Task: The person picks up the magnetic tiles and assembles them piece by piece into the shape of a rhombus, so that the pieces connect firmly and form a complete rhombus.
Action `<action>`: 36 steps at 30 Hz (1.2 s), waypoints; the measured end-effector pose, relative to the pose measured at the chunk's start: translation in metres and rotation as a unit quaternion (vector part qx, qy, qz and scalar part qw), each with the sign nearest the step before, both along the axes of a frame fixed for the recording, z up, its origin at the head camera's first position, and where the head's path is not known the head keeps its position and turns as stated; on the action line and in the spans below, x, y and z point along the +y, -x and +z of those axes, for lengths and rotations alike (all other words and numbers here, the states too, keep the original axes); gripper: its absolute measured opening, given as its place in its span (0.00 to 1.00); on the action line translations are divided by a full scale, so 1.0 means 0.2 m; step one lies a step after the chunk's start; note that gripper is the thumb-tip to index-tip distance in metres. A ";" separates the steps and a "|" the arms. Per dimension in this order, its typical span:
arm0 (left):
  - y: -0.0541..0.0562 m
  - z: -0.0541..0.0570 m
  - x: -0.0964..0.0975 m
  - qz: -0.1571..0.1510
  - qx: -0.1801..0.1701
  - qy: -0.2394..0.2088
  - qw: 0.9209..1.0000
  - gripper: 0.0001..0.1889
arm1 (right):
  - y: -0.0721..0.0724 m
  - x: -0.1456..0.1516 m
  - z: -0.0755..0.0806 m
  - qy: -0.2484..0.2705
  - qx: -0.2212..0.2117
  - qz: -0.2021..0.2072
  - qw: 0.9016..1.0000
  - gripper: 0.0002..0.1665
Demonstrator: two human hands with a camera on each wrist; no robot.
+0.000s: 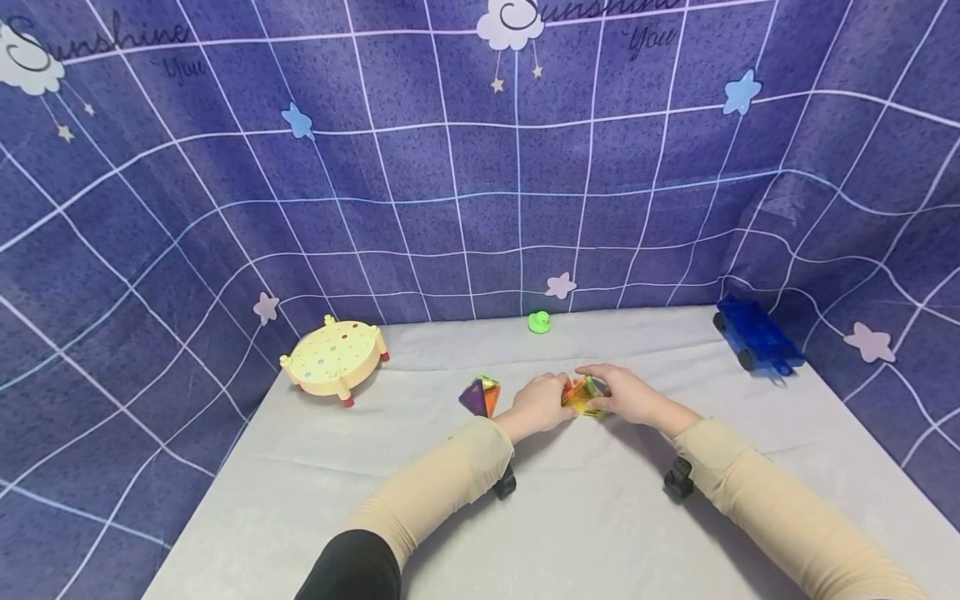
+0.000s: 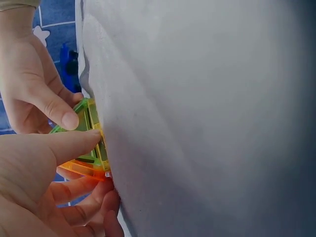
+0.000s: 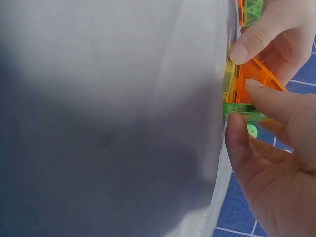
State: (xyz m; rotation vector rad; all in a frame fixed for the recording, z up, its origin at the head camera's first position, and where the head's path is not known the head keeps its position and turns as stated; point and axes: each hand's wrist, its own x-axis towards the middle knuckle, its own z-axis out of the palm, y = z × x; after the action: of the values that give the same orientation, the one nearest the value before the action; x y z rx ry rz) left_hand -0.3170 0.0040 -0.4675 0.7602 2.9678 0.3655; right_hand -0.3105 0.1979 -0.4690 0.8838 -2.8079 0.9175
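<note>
A small build of see-through magnetic tiles in yellow, orange and green [image 1: 584, 402] sits on the table between both hands. My left hand [image 1: 542, 403] pinches it from the left; in the left wrist view the thumb lies over a yellow-edged tile [image 2: 103, 157] and the fingers curl behind the orange tile [image 2: 81, 168]. My right hand [image 1: 632, 397] holds the other side; in the right wrist view its thumb meets the orange tile [image 3: 245, 90] and a fingertip touches the green tile [image 3: 242, 107]. Left of my left hand stands another tile build in purple, orange and green [image 1: 474, 397].
A round cream toy table [image 1: 335, 358] with short red-tipped legs is at the back left. At the back edge is a green rubber duck [image 1: 539, 322]. A blue toy cart with black wheels [image 1: 756, 335] stands at the far right. Patterned blue cloth [image 1: 480, 225] surrounds the white tabletop [image 1: 360, 467].
</note>
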 end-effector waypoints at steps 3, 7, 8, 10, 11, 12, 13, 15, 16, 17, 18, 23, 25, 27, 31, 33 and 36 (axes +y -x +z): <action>0.00 0.01 -0.01 0.000 -0.001 -0.002 1.000 0.25 | 0.00 0.00 -0.01 -0.001 -0.005 0.003 1.000 0.35; 0.01 -0.02 -0.03 -0.002 -0.011 -0.016 1.000 0.26 | 0.00 -0.01 -0.02 -0.002 -0.010 0.007 1.000 0.33; 0.01 -0.03 -0.04 -0.004 -0.014 -0.021 1.000 0.26 | 0.00 -0.01 -0.02 -0.001 -0.011 0.008 1.000 0.32; 0.01 -0.04 -0.07 -0.014 -0.021 -0.034 0.999 0.27 | 0.01 -0.02 -0.03 -0.001 -0.014 0.013 1.000 0.32; 0.01 -0.04 -0.09 -0.021 -0.027 -0.042 0.999 0.28 | 0.01 -0.02 -0.03 -0.001 -0.015 0.016 1.000 0.32; 0.00 -0.05 -0.11 -0.029 -0.036 -0.050 0.998 0.29 | 0.01 -0.02 -0.03 -0.001 -0.017 0.020 1.000 0.33; 0.00 -0.04 -0.14 -0.037 -0.046 -0.060 0.996 0.29 | 0.01 -0.02 -0.04 -0.001 -0.018 0.026 1.000 0.34; -0.03 -0.03 -0.21 -0.056 -0.065 -0.077 0.993 0.29 | 0.02 -0.01 -0.04 0.001 -0.032 0.035 0.999 0.37; -0.04 -0.03 -0.24 -0.067 -0.072 -0.084 0.992 0.29 | 0.02 -0.01 -0.04 0.004 -0.040 0.040 0.998 0.38; -0.06 -0.03 -0.28 -0.076 -0.081 -0.092 0.990 0.29 | 0.02 0.00 -0.04 0.007 -0.051 0.045 0.998 0.40; -0.08 -0.03 -0.32 -0.083 -0.086 -0.098 0.988 0.28 | 0.02 0.01 -0.04 0.013 -0.063 0.051 0.997 0.41; -0.19 -0.02 -0.53 -0.105 -0.079 -0.098 0.987 0.23 | 0.04 0.04 -0.03 0.027 -0.114 0.077 0.990 0.47; -0.23 -0.01 -0.62 -0.097 -0.069 -0.088 0.989 0.21 | 0.04 0.06 -0.03 0.025 -0.127 0.085 0.988 0.50; -0.26 0.00 -0.71 -0.085 -0.053 -0.078 0.992 0.17 | 0.04 0.07 -0.03 0.026 -0.140 0.088 0.986 0.52; -0.25 0.02 -0.84 -0.032 -0.028 -0.044 0.998 0.16 | 0.05 0.09 -0.02 0.029 -0.138 0.093 0.986 0.54; -0.22 0.03 -0.88 0.001 -0.021 -0.029 0.999 0.18 | 0.05 0.10 -0.02 0.027 -0.120 0.094 0.988 0.53; -0.18 0.06 -0.88 0.043 -0.011 -0.011 0.999 0.24 | 0.05 0.11 -0.03 0.015 -0.091 0.093 0.991 0.52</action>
State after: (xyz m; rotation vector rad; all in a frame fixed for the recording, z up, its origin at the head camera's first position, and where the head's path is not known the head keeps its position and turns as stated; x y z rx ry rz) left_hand -0.2800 -0.1727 -0.4558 0.6275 2.9865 0.4091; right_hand -0.3208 0.2201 -0.4753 1.1276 -2.8903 1.1136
